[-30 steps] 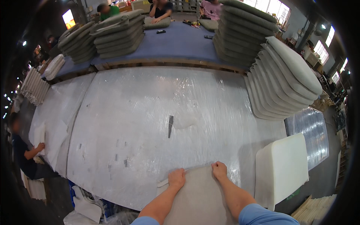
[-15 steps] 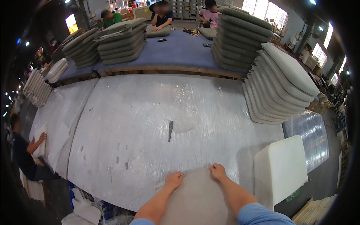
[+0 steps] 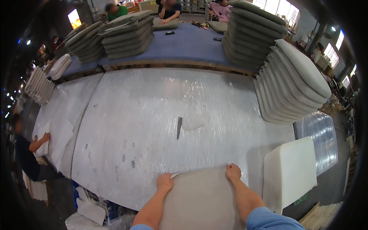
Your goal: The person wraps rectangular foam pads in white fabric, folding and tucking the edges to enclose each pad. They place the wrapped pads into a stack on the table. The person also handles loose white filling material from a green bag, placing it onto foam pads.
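Head view: left hand (image 3: 165,182) and right hand (image 3: 233,173) are gripping the far corners of a grey-beige fabric cover (image 3: 200,197), lying at 6 o'clock over the film-wrapped bench (image 3: 130,111). White foam block (image 3: 297,166) is sitting at 4 o'clock.

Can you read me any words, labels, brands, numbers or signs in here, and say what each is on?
Nothing can be read.
Grey-beige piece held by the left hand and right hand: no lettering visible.
Pink shirt: dark marks, too small to read.
Black object on the blue table: too small to tell.
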Tool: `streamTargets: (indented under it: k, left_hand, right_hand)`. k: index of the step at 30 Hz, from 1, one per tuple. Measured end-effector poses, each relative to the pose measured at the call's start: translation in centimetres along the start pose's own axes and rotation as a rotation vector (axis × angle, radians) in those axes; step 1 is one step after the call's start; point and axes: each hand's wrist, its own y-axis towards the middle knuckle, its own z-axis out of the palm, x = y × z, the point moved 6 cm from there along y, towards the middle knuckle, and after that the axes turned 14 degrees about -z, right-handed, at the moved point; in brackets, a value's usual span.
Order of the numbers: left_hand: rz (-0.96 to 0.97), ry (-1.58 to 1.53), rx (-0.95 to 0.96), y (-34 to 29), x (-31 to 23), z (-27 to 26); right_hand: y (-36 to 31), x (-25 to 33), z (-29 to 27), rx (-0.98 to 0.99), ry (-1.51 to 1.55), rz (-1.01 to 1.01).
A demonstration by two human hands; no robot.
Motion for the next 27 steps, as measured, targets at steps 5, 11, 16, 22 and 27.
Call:
streamTargets:
  k: [5,11,16,22,27]
  left_hand:
    - [0.095,0.003,-0.204,-0.2,-1.0,0.5]
    - [0.119,0.032,-0.208,0.4,-1.6,-0.2]
    - [0.099,-0.07,-0.151,-1.2,-1.5,-3.4]
    - [-0.176,-0.568,0.315,-10.5,5.6,-4.1]
    - [-0.458,-1.018,0.654,-21.5,10.0,-3.7]
  right_hand:
    - [0.0,-0.5,0.3,-0.168,0.057,-0.027]
    - [1.1,-0.4,1.1,-0.183,0.04,-0.042]
    - [0.5,0.4,-0.5,-0.027,0.044,-0.158]
    - [-7.4,-0.9,-8.1,0.359,-0.023,-0.148]
    - [-18.9,-3.8,-9.1,0.645,0.705,0.226]
